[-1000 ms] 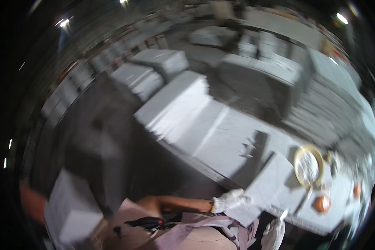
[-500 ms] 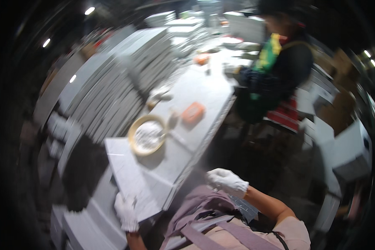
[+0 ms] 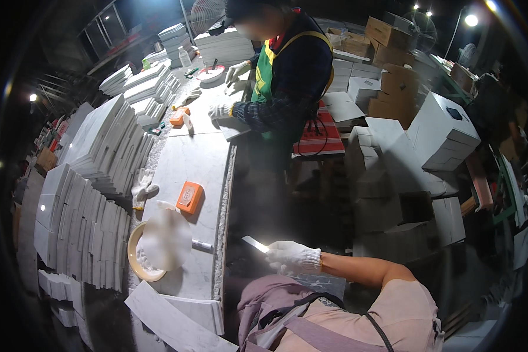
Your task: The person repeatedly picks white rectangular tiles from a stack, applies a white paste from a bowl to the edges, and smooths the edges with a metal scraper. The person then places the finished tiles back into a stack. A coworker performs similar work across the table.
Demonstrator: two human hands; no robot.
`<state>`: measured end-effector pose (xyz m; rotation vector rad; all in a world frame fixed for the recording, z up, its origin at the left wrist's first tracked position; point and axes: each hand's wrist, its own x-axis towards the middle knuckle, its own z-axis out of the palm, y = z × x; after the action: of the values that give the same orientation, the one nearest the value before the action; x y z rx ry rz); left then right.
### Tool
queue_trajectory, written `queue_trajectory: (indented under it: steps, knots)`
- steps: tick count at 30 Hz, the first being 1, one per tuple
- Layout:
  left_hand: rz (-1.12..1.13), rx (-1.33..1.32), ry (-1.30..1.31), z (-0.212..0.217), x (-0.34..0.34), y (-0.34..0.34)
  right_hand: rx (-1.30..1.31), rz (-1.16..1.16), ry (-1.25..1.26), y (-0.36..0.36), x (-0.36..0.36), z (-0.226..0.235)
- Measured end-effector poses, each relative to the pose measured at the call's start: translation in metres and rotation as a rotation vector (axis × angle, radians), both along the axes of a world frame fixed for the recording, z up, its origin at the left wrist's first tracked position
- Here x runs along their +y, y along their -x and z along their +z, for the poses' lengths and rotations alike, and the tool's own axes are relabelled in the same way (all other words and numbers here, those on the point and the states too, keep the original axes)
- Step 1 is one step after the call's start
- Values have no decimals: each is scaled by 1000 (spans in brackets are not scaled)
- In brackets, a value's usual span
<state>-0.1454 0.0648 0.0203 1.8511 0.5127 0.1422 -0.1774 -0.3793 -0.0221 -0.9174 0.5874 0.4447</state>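
Ahead of you, a co-worker in a green apron stands beside a red box with white stripes. To your right, brown cardboard boxes stand near a large white box. Beyond, you see a caged fan and a bright lamp.

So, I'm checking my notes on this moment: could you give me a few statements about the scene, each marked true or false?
1. The person's right hand holds a thin flat strip. True.
2. That hand is bare. False: it wears a white glove.
3. The cream bowl has white material in it. True.
4. The nearer orange block is inside the bowl. False: that block lies on the white tabletop.
5. The co-worker wears a green and yellow apron. True.
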Motion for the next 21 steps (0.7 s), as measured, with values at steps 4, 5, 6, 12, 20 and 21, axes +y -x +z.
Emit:
queue_trajectory:
  steps: [4,5,6,12,20,21]
  knots:
    - [-113,24,-167,-10,1,3,-110,-66,-210,0,0,-39]
    - [-140,28,-210,-14,2,5,-128,-60,-249,-1,-2,-49]
    - [-167,31,-252,-19,3,7,-152,-45,-305,-2,-5,-58]
    - [-334,37,-503,-41,6,22,-23,74,403,18,-15,-85]
    - [-532,81,-842,-83,24,49,127,48,1193,51,-19,-139]
    - [-558,86,-884,-89,27,53,133,23,1197,55,-18,-145]
